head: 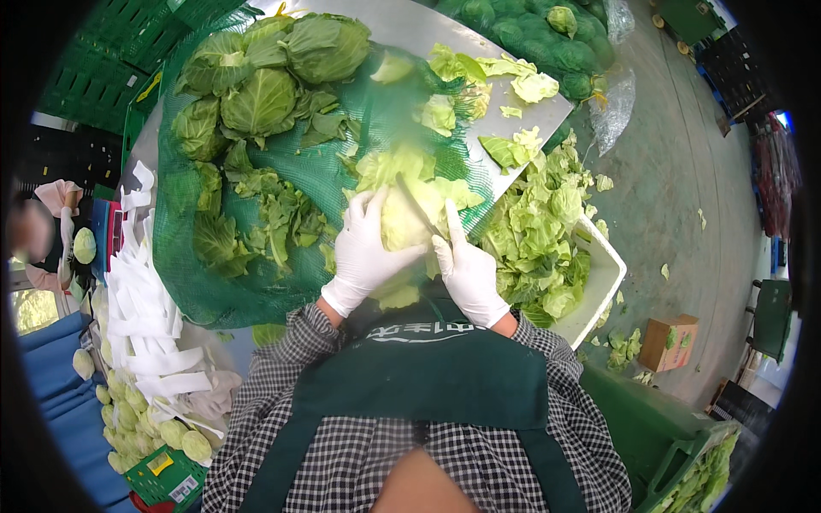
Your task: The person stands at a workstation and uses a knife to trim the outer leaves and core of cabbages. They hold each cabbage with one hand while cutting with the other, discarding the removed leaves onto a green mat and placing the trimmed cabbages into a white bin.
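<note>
A pale green cabbage head (401, 218) with loosened leaves lies before me at the near part of a metal table (487, 125). My left hand (369, 253), in a white glove, rests on its left side, fingers spread and thumb along its near edge. My right hand (468, 269), gloved too, grips a knife (415, 204) whose curved blade lies across the cabbage. The right index finger points forward near the blade. Green mesh netting (333, 167) spreads under the work. Several darker whole cabbages (260, 106) sit on it at the upper left, with cut outer leaves (282, 218) nearer me.
A white foam box (606, 256) heaped with leaves adjoins the table's right edge. White strips (144, 295) hang at the left above trimmed cabbages (138, 417). Netted cabbages (571, 58) lie beyond. A green bin (648, 410) stands lower right; another person (58, 224) is far left.
</note>
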A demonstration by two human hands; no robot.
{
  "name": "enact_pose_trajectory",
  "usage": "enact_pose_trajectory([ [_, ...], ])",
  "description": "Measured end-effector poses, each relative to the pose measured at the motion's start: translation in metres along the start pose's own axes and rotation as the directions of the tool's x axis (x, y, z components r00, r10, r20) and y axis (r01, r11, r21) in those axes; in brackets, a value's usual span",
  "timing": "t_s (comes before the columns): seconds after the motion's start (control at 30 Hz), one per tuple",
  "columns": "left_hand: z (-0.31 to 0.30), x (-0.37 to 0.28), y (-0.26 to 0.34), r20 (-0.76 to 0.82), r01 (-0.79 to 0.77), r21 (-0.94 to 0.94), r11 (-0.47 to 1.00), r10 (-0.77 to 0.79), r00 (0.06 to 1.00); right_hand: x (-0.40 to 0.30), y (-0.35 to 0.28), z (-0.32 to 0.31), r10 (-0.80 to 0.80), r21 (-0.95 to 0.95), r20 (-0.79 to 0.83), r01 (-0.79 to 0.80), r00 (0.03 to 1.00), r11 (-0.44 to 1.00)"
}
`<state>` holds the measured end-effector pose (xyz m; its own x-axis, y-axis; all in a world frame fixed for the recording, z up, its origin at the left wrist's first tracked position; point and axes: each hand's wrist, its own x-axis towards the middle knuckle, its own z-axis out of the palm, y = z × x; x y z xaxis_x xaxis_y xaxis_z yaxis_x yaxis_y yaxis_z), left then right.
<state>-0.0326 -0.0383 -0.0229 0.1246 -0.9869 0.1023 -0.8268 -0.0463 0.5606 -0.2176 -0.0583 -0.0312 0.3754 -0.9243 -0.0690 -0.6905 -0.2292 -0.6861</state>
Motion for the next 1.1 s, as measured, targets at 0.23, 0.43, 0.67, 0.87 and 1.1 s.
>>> enact_pose_trajectory([
  [0.23,0.006,-0.001,0.000,-0.049,0.034,0.027,0.999,-0.033,0.998,0.016,-0.005,-0.003,-0.051,-0.104,-0.019,0.049,0.999,0.993],
  [0.43,0.010,-0.013,0.002,-0.088,-0.037,0.073,0.997,0.043,0.995,0.047,0.041,-0.003,0.115,0.533,-0.099,-0.045,0.988,0.845],
  [0.67,-0.001,-0.028,-0.023,-0.025,0.018,-0.207,0.978,-0.024,0.999,0.034,0.020,-0.018,0.087,0.365,0.084,-0.111,0.993,0.924],
  [0.87,0.008,-0.035,-0.024,-0.013,0.276,-0.605,0.747,-0.356,0.935,-0.007,0.005,-0.022,-0.153,0.300,0.067,0.127,0.986,0.945],
  [1.1,0.011,-0.044,-0.016,-0.028,0.252,-0.595,0.763,-0.333,0.942,0.026,0.070,-0.031,0.258,0.652,0.181,-0.312,0.949,0.691],
])
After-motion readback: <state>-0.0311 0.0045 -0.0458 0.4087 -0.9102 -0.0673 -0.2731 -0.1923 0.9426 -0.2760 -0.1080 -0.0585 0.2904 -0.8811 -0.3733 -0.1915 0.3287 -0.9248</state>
